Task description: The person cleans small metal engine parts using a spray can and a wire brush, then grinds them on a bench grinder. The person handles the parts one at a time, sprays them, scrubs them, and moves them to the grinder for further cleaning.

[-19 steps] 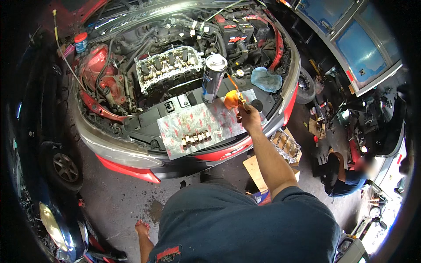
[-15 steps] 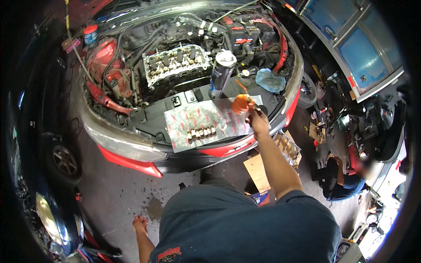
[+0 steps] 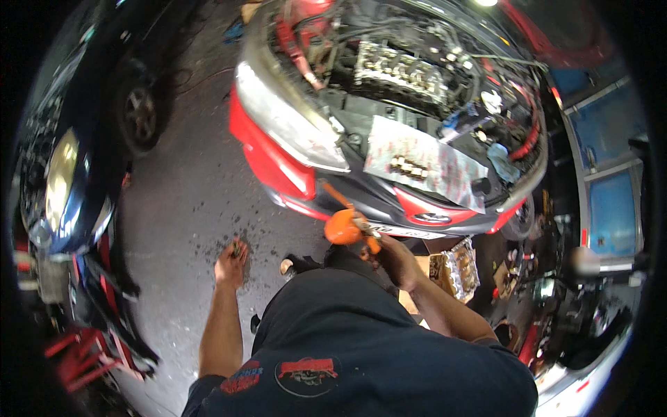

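My right hand (image 3: 393,261) is closed around the handle of an orange oil can (image 3: 340,227), held in front of my body with its thin orange spout pointing up and to the left. On the left, my left hand (image 3: 231,263) hangs over the floor with fingers curled; a small darkish thing seems to be in them, too small to name. A row of small metal cylinders (image 3: 410,168) lies on a white sheet with red print (image 3: 445,167) across the car's front. Behind it is the exposed engine top (image 3: 401,73). Motion blurs the car.
A spray can (image 3: 462,121) and a blue cloth (image 3: 503,162) are by the sheet. Below the red bumper (image 3: 278,163) sits a cardboard box with a metal part (image 3: 460,270). A dark blue car (image 3: 76,181) stands left, near red metal stands (image 3: 87,358).
My view has swung left, so the red car sits farther right. The oil can has come away from the sheet toward my body. My left hand has risen further into view.
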### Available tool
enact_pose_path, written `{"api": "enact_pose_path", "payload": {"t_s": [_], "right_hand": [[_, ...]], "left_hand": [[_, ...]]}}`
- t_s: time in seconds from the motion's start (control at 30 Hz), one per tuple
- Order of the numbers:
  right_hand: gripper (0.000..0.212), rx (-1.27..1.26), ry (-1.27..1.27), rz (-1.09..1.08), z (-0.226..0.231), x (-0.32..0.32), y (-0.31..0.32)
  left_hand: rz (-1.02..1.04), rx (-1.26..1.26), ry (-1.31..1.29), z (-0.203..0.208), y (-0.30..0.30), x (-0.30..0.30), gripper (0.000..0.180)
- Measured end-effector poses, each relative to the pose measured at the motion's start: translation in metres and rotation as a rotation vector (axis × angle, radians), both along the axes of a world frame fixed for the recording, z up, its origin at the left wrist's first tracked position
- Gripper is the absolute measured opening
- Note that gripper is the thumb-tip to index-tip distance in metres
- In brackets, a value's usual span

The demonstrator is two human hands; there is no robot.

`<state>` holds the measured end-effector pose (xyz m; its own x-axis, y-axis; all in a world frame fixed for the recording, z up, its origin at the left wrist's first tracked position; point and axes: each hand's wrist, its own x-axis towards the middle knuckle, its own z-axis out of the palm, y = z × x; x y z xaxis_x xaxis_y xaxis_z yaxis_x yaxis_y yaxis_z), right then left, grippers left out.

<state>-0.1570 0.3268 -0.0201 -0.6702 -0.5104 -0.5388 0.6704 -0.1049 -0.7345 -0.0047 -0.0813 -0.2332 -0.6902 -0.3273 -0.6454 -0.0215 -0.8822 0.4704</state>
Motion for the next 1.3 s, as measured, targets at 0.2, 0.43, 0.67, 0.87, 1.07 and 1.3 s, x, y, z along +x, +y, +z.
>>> {"api": "enact_pose_path", "payload": {"t_s": [0.2,0.43,0.67,0.87,1.07,1.3], "right_hand": [[0.042,0.283,0.210,0.535,0.001,0.019,-0.121],[0.046,0.400,0.313,0.804,0.007,0.037,-0.168],[0.048,0.390,0.364,0.910,0.001,0.043,-0.190],[0.050,0.432,0.418,0.978,0.003,0.038,-0.196],[0.059,0.301,0.379,0.903,0.001,0.032,-0.185],[0.069,0.243,0.350,0.707,-0.007,0.028,-0.133]], "left_hand": [[-0.007,-0.097,0.090,0.067,0.002,-0.007,0.036],[0.103,-0.124,0.130,0.096,-0.008,0.029,0.037],[0.182,-0.074,0.160,0.106,-0.007,0.045,0.035],[0.217,-0.051,0.177,0.097,-0.016,0.052,0.034],[-0.125,-0.337,0.263,0.041,-0.031,0.056,0.036],[-0.140,0.014,0.202,0.037,-0.004,0.031,0.031]]}}
